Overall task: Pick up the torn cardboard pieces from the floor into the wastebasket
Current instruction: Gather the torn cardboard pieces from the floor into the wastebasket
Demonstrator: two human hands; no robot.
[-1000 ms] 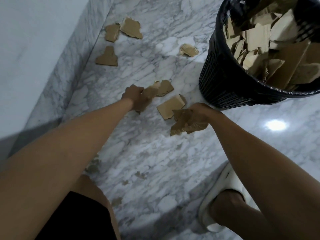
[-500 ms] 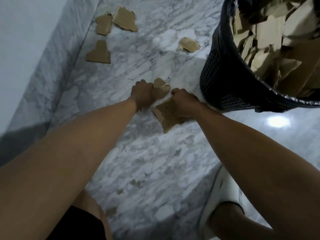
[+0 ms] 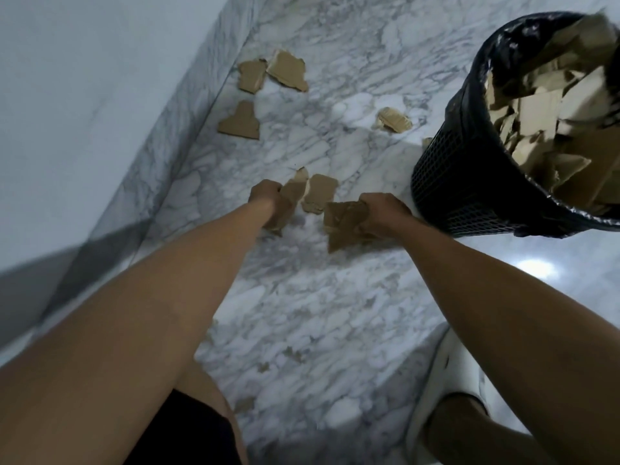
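Crouching low over the marble floor [image 3: 302, 313], the person has both hands down among the scraps. The left hand [image 3: 266, 199] is curled round a strip of cardboard [image 3: 288, 204] that stands up from its fist, and the right hand [image 3: 382, 213] grips a bundle of torn pieces [image 3: 342, 224] with its fingers folded over them; neither grip has room to spare, as far as can be judged. Between the two hands lies one loose piece [image 3: 318, 198], flat on the floor, its long axis running away from the person, just beside the left hand's strip and a little farther from the right hand. So the left hand looks the nearer for that one, though it is already full. The wastebasket [image 3: 453, 196], black mesh with a dark liner and heaped with cardboard, stands close by the right hand, on its far right side, so the right bundle has the shorter way to travel. Well apart, farther up the floor, lie three pieces by the wall [image 3: 265, 95] and a crumpled piece [image 3: 394, 119] nearer the basket, all not yet gathered.
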